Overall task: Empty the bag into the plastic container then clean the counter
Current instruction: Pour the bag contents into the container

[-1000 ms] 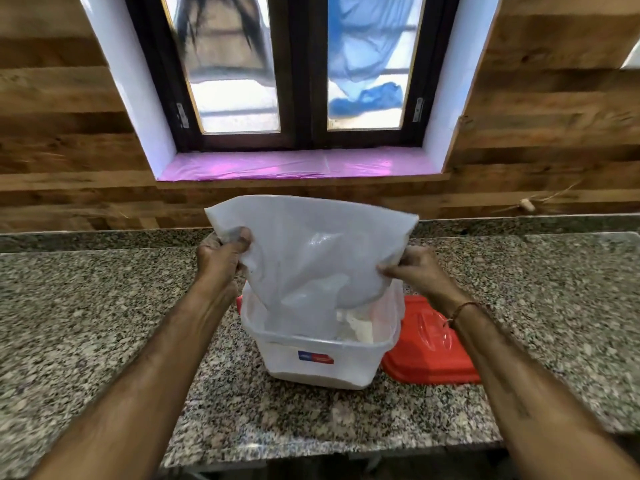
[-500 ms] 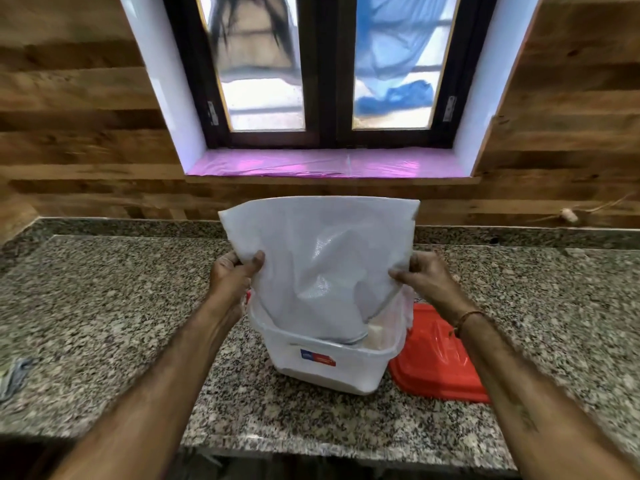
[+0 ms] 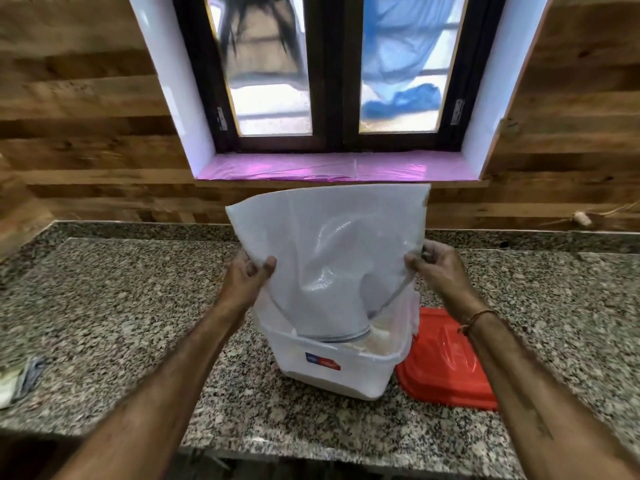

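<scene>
Bag (image 3: 329, 251) hung upside down over the plastic container (image 3: 332, 368), its open mouth dipped just inside the container's rim while whitish powder lay heaped below. Left hand (image 3: 247, 275) pinched the bag's left edge above the container, and right hand (image 3: 438, 268) pinched the right edge; both were closed on the film. A red lid (image 3: 446, 365) lay touching the container's right side, and a cloth (image 3: 17, 379) sat well to the container's left on the granite counter (image 3: 121, 306). Judging by its slack folds, the bag was thin, soft, nearly empty and light; gripping both side edges high seemed best, as slick, dusty plastic might slip.
</scene>
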Tool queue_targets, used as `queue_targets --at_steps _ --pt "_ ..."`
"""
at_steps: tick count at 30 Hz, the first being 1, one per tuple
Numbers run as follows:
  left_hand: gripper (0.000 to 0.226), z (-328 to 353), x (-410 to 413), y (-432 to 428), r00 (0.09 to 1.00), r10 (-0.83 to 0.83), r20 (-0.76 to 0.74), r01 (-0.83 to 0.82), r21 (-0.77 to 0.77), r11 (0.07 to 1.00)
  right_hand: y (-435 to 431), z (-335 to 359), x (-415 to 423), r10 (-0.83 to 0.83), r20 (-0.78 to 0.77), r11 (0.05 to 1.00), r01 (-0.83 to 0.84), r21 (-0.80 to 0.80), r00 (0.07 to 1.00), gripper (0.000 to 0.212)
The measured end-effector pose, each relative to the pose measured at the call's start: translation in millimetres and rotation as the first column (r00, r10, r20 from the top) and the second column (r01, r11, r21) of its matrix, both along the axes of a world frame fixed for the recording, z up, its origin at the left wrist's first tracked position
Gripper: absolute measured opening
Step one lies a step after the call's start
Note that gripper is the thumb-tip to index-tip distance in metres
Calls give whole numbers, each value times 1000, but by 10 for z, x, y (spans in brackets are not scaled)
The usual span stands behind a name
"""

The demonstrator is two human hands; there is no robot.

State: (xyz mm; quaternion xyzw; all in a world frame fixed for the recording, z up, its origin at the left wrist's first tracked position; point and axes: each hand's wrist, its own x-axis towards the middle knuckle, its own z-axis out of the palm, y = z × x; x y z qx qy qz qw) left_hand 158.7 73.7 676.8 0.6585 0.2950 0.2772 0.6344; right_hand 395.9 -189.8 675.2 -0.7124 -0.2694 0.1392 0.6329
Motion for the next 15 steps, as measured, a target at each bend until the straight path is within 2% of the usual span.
queue_targets --at_steps 2,3,4,6,9,15 --pt "47 -110 -31 -4 982 -49 -182 75 138 988 41 88 27 -23 -15 998 24 52 1000 15" --pt "40 -142 -34 10 974 -6 -225 53 206 977 64 113 35 -29 -10 998 30 59 1000 13" --pt "29 -146 -33 23 978 41 -205 6 224 974 86 122 43 -40 -3 997 40 58 999 11" --pt "15 -69 -23 40 993 95 -75 -88 93 992 132 142 49 -69 -17 995 70 69 997 12" --pt "10 88 -1 122 987 147 71 -142 -75 987 208 186 40 -114 -96 985 125 122 989 18" --pt "14 134 75 188 974 206 90 -187 -187 964 467 274 -34 -173 -133 984 178 28 976 20"
